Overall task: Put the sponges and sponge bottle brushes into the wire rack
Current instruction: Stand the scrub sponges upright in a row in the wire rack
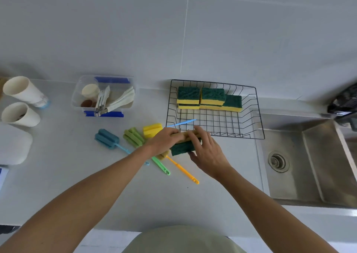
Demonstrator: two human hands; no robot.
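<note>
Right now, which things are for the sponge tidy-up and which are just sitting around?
For the job:
wire rack
stacked sponges already in it
sponge held by left hand and right hand
blue brush, green brush, yellow brush

Just lying about:
paper cups
clear box
sink

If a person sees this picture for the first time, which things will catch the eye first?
First, both hands, the left hand and right hand, gripping a green-and-yellow sponge at the centre, just before the wire rack. Next, the sponges stacked in the rack's far part, and the coloured bottle brushes lying on the counter to the left.
</note>
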